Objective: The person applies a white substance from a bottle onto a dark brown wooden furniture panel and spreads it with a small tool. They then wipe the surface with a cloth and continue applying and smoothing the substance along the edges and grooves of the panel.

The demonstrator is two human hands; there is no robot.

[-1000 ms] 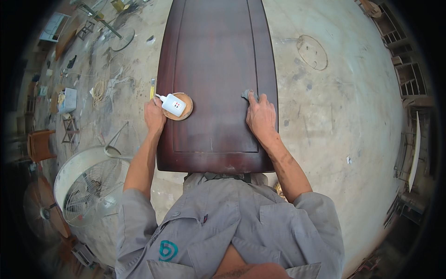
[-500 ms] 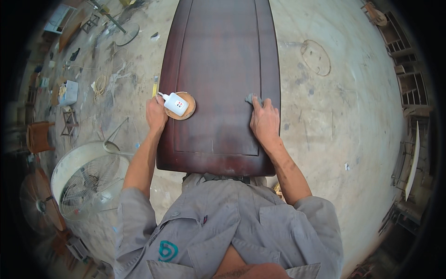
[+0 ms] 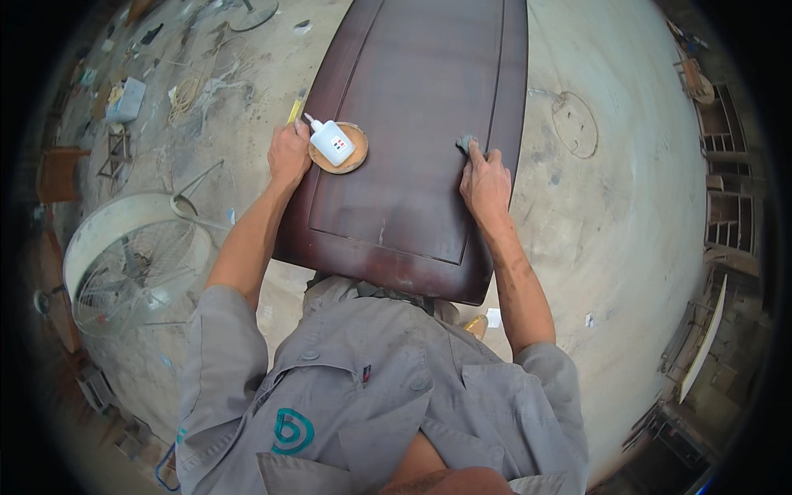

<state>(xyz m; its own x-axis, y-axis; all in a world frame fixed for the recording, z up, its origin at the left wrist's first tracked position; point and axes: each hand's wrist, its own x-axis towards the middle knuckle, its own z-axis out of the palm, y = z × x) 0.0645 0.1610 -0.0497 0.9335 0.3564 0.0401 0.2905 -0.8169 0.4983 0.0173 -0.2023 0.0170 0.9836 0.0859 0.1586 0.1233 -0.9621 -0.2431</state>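
Stretching away beneath the right hand [image 3: 487, 183], which pinches a grey wad [image 3: 464, 143], dark red-brown panel [image 3: 417, 157], faintly glossy, grooved inside its edges, left hand [image 3: 289, 154] curled at its left side, hold unclear

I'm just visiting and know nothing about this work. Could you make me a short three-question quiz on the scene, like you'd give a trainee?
1. Which hand is nearer the white bottle?
2. True or false: the right hand has its fingers on a small grey wad.
3. Fill in: at the far left of the picture, beyond the person's left sleeve, shows a large drum-shaped ____ with a wire grille.

Key:
1. The left hand, at the left edge of the dark wooden panel.
2. True.
3. Fan.
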